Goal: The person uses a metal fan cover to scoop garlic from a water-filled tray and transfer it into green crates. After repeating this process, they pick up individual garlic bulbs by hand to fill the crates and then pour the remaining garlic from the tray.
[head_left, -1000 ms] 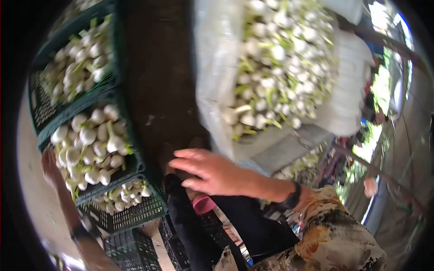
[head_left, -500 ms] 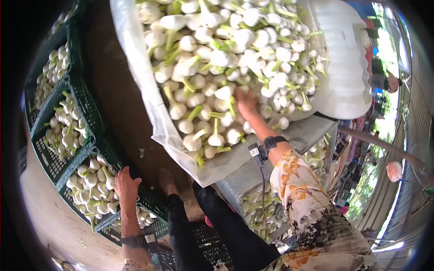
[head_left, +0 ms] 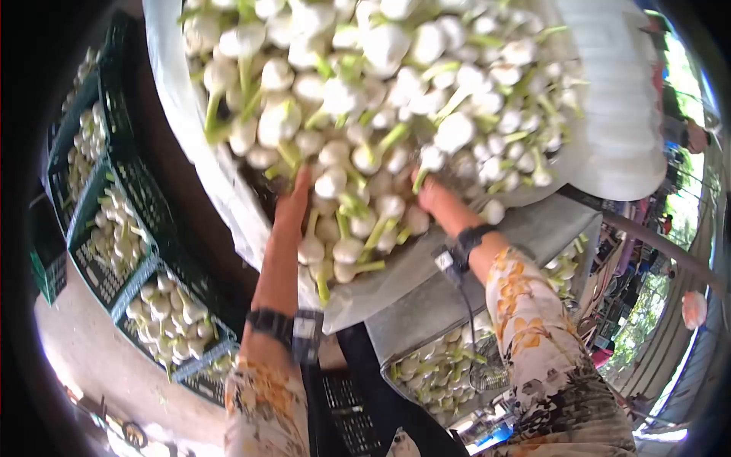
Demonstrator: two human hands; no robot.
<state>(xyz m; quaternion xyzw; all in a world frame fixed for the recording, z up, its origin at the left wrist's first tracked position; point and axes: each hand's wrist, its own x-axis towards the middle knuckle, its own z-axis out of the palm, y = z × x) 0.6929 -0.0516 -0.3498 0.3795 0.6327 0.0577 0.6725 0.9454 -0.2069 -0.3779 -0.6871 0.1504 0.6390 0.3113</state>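
Left hand, just left of frame centre: pushed into the heap of white bulbs, thumb side up, fingers buried. Grip: can't tell if it's spread or pinching. Best handled, I'd judge, by sliding fingertips low under the bulbs rather than clutching from above, palm turned in. Right hand, right of centre: same heap, beside a bulb with a green stem; fingers mostly hidden and blurred, so can't say whether that grip is closed on anything. Should work level with the left, light pressure, stems free of the fingers; bulbs at the near edge look likely to roll off if shoved.

Looks, left to right: green crates run down the left of the frame, more bulbs inside. White plastic sheet edges the heap's left side. Heap fills top centre: round, pale, glossy bulbs, short cut green stems pointing every way, mixed sizes, big ones toward the left, smaller toward the right. One small cluster lies between the forearms, stems jumbled. Grey desk below right of the heap, further bulbs lower down. Ribbed white plastic at upper right.
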